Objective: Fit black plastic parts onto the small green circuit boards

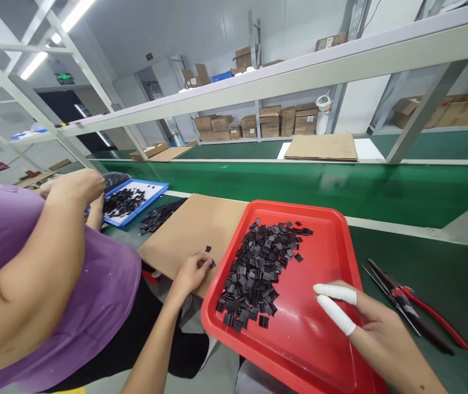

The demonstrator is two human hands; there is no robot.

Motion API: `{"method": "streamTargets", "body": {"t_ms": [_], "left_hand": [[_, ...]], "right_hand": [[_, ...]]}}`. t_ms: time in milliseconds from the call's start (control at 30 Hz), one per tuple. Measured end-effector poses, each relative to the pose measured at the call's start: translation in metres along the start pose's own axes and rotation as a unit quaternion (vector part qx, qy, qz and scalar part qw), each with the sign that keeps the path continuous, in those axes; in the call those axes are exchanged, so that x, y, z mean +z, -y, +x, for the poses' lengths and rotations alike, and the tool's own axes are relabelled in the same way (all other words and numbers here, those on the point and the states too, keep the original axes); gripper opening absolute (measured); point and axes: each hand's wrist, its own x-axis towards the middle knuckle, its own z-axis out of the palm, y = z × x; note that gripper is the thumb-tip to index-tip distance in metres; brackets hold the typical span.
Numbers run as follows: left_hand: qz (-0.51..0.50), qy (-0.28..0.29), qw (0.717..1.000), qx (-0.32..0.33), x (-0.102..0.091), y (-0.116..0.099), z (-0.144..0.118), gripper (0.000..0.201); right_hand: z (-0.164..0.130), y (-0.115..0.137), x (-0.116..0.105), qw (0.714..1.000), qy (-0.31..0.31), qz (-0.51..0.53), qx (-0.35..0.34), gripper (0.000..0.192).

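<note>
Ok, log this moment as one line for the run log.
left hand: pinching small black piece at cardboard sheet | right hand: open over red tray | black pieces: heaped in tray | cutters: right of tray

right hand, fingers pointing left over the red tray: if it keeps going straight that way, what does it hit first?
Probably the pile of small black parts. The right hand points its white-cotted fingers left across the bare floor of the red tray; height above the tray is unclear.

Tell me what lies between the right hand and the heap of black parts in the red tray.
In the head view, only bare tray floor separates the right hand from the heap of black parts in the red tray.
</note>
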Motion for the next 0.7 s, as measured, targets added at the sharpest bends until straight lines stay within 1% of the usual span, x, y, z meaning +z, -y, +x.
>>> {"method": "streamTargets", "body": {"t_ms": [67,133,233,300,367,433,467,533,600,633,700], "left_hand": [[-0.026,-0.027,0.999,0.000,0.005,-0.018,-0.009,0.025],[-0.064,-0.040,0.997,0.004,0.016,-0.043,-0.028,0.030],[-0.130,-0.001,0.991,0.024,0.043,-0.084,-0.069,0.029],[-0.241,0.022,0.969,0.037,0.061,-0.106,-0.095,0.020],[-0.302,0.035,0.950,0.065,0.074,-0.121,-0.112,0.011],[-0.315,0.044,0.942,0.105,0.082,-0.130,-0.119,0.004],[-0.317,0.049,0.940,0.118,0.084,-0.132,-0.120,0.003],[-0.329,0.064,0.935,0.116,0.085,-0.134,-0.120,0.005],[-0.361,0.100,0.924,0.074,0.085,-0.134,-0.120,0.007],[-0.384,0.129,0.913,0.046,0.085,-0.133,-0.121,0.010],[-0.434,0.191,0.881,-0.001,0.084,-0.133,-0.124,0.015]], "right_hand": [[0.002,0.009,0.004,1.000,-0.005,0.012,-0.014,0.019],[0.003,0.020,0.011,0.999,-0.005,0.034,-0.028,0.018],[0.004,0.036,0.028,0.995,0.015,0.088,-0.041,0.021],[0.004,0.044,0.039,0.990,0.036,0.130,-0.038,0.024],[0.003,0.047,0.046,0.985,0.038,0.167,-0.035,0.023],[0.001,0.049,0.048,0.981,0.025,0.188,-0.041,0.019],[-0.001,0.049,0.046,0.980,0.021,0.193,-0.045,0.018],[-0.002,0.050,0.041,0.978,0.023,0.200,-0.052,0.019],[-0.003,0.051,0.034,0.974,0.039,0.217,-0.052,0.021],[-0.002,0.051,0.030,0.969,0.056,0.236,-0.049,0.020],[-0.001,0.050,0.023,0.951,0.105,0.288,-0.029,0.015]]}}
